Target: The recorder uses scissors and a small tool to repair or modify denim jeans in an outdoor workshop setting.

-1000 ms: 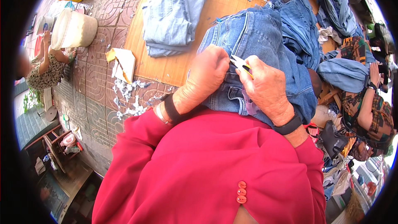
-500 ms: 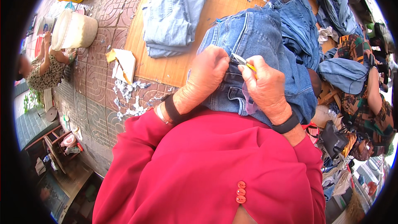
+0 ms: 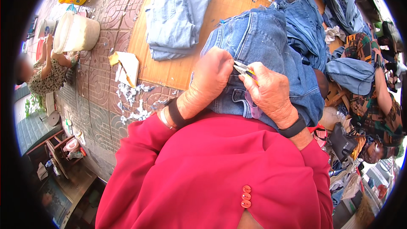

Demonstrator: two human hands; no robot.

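Note:
Blue denim jeans (image 3: 260, 29) lie bunched across my lap and over the board's edge. My left hand (image 3: 214, 70) is closed on the jeans, fingertips pinched together; the exact bit between them is hidden. In my right hand (image 3: 269, 93) is a small pair of thread snips (image 3: 241, 67) with a yellow handle, gripped between thumb and fingers. Their metal blades point left and touch or nearly touch my left fingertips. Below the right hand, a pinkish see-through piece (image 3: 255, 111) shows against the denim; I cannot tell what it is.
Folded light-blue jeans (image 3: 171, 25) lie on the wooden board (image 3: 146, 65). More denim (image 3: 303, 29) is heaped to the right. Blue lint (image 3: 137, 112) and a torn piece (image 3: 127, 65) lie on the tiles. Buckets (image 3: 82, 32) and a person (image 3: 46, 72) are left; another person (image 3: 366, 72) is right.
The snips and my right hand have shifted slightly left and down, with the blades now closer to my left fingertips. My left hand stays nearly in place.

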